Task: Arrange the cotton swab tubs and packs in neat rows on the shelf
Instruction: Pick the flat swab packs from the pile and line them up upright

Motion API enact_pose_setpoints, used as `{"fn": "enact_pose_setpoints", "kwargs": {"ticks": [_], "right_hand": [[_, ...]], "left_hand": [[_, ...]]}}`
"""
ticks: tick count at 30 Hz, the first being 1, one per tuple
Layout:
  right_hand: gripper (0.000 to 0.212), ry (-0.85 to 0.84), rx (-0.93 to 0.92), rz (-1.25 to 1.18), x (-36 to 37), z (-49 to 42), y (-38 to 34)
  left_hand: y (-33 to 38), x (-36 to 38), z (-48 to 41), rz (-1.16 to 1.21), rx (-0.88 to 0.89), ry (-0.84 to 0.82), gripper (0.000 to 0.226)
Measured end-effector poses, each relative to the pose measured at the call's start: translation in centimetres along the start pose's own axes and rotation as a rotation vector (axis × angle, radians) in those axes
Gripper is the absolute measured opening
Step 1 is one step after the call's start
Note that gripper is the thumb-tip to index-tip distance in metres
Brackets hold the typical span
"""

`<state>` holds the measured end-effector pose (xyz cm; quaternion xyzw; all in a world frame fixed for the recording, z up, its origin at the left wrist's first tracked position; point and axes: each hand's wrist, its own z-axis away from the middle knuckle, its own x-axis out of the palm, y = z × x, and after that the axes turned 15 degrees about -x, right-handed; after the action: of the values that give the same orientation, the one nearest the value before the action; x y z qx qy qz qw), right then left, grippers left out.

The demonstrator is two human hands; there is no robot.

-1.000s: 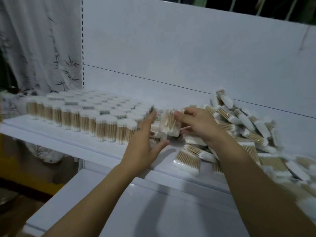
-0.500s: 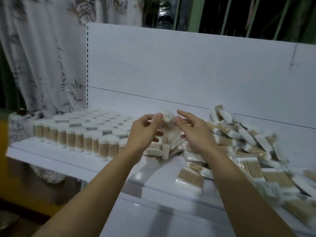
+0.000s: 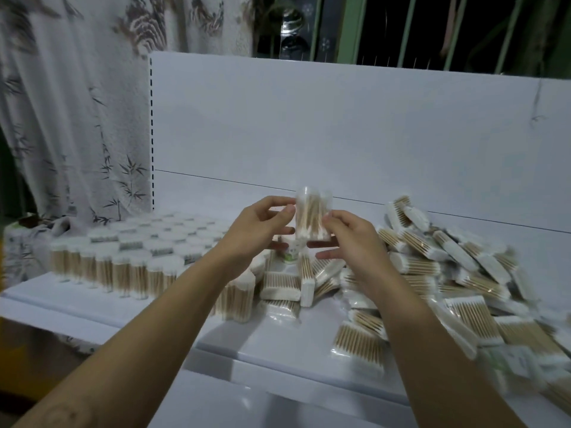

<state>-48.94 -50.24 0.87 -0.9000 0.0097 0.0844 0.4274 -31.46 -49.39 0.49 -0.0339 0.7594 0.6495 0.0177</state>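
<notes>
We're holding one clear tub (image 3: 312,216) upright in the centre of the frame, lifted well clear of the shelf (image 3: 278,344) and in front of the white back panel (image 3: 340,125). You can see the wooden sticks through the plastic.

Our left hand (image 3: 262,231) is pinching the tub's left side. Thumb and forefinger are closing on the wall and the other fingers are curling in underneath. Our right hand (image 3: 352,242) is gripping the right side, with the upper fingertips pressing on the plastic and the lower fingers reaching in below the tub. So both hands are clamping on the same tub.

In the left half of the frame, the rows (image 3: 139,254) of tubs are standing upright and packed tight together, lids up, running back toward the panel. On the right the packs (image 3: 448,273) are lying in a loose heap, tilting every which way and overlapping each other. A few are spilling toward the centre, just under our hands. One pack near the centre is standing on its edge.

Between our hands, just below the tub, a small white thing (image 3: 292,253) with green print is showing. It's probably a label or a lid, but it's too blurry to call.

A bamboo-print curtain (image 3: 61,118) is hanging at the upper left of the frame.
</notes>
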Motion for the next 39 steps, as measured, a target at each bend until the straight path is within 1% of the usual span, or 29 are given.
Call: {"fn": "enact_pose_setpoints", "kwargs": {"ticks": [3, 4, 5, 6, 7, 8, 9, 10, 11, 12, 13, 14, 15, 17, 18, 19, 21, 23, 25, 29, 31, 35, 39], "right_hand": [[0.025, -0.039, 0.038, -0.092, 0.5, -1.1, 0.2], [0.026, -0.062, 0.016, -0.048, 0.7, -1.6, 0.3], [0.027, -0.088, -0.046, 0.086, 0.8, -2.3, 0.5], [0.025, -0.115, -0.115, 0.245, 0.9, -3.0, 0.5], [0.023, -0.118, -0.161, 0.357, 0.9, -3.8, 0.5], [0.025, -0.093, -0.169, 0.397, 0.9, -4.5, 0.2], [0.032, -0.033, -0.152, 0.369, 0.9, -5.3, -0.1], [0.038, 0.030, -0.112, 0.287, 0.7, -6.0, -0.5], [0.038, 0.058, -0.064, 0.192, 0.7, -6.6, -1.1], [0.031, 0.045, -0.030, 0.123, 0.8, -7.2, -1.6], [0.025, 0.000, -0.007, 0.115, 1.1, -7.7, -2.1], [0.028, -0.042, 0.004, 0.166, 1.6, -8.2, -2.3], [0.037, -0.064, -0.002, 0.251, 2.3, -8.7, -2.2], [0.051, -0.072, -0.035, 0.437, 3.7, -9.9, -1.8], [0.054, -0.084, -0.051, 0.511, 4.2, -10.4, -1.7], [0.053, -0.109, -0.054, 0.584, 4.6, -10.9, -1.5], [0.049, -0.211, -0.054, 0.796, 5.2, -11.8, -1.0], [0.048, -0.343, -0.025, 0.998, 5.8, -12.5, 0.0], [0.050, -0.436, 0.043, 1.104, 6.4, -13.2, 1.6], [0.043, -0.512, 0.240, 1.093, 7.0, -14.3, 4.2], [0.038, -0.567, 0.312, 1.105, 7.4, -14.5, 5.4], [0.040, -0.628, 0.383, 1.042, 8.6, -14.4, 7.7], [0.046, -0.659, 0.376, 1.180, 8.8, -14.6, 9.5]], "left_hand": [[0.4, -0.6, -1.2, 0.063, -0.048, -0.111, 0.043], [0.7, -0.8, -1.6, 0.082, -0.060, -0.171, 0.046], [1.1, -1.1, -2.1, 0.064, -0.045, -0.220, 0.047], [1.5, -1.4, -2.6, 0.005, -0.008, -0.233, 0.047], [2.0, -1.8, -3.1, -0.072, 0.042, -0.209, 0.048], [2.4, -2.1, -3.7, -0.146, 0.088, -0.154, 0.050], [2.8, -2.6, -4.3, -0.215, 0.120, -0.085, 0.053], [3.1, -3.0, -5.0, -0.285, 0.141, -0.024, 0.058], [3.2, -3.4, -5.6, -0.357, 0.157, 0.028, 0.064], [3.2, -3.7, -6.3, -0.415, 0.173, 0.066, 0.070], [3.1, -3.8, -6.9, -0.450, 0.191, 0.088, 0.072], [2.9, -3.9, -7.4, -0.468, 0.214, 0.101, 0.073], [2.7, -3.9, -7.7, -0.486, 0.239, 0.116, 0.074], [2.3, -4.2, -8.4, -0.538, 0.267, 0.146, 0.075], [2.0, -4.4, -8.8, -0.564, 0.261, 0.142, 0.075], [1.8, -4.7, -9.2, -0.589, 0.243, 0.114, 0.075], [1.0, -5.5, -9.9, -0.654, 0.182, 0.014, 0.072], [0.1, -6.5, -10.7, -0.830, 0.139, -0.078, 0.068], [-0.2, -7.4, -11.4, -1.038, 0.125, -0.147, 0.060], [0.2, -7.8, -12.3, -1.331, 0.094, -0.264, 0.045], [0.0, -7.7, -12.9, -1.412, 0.054, -0.313, 0.043], [-0.9, -7.6, -14.5, -1.498, 0.010, -0.376, 0.046], [-1.3, -7.4, -15.5, -1.500, 0.012, -0.420, 0.046]]}}
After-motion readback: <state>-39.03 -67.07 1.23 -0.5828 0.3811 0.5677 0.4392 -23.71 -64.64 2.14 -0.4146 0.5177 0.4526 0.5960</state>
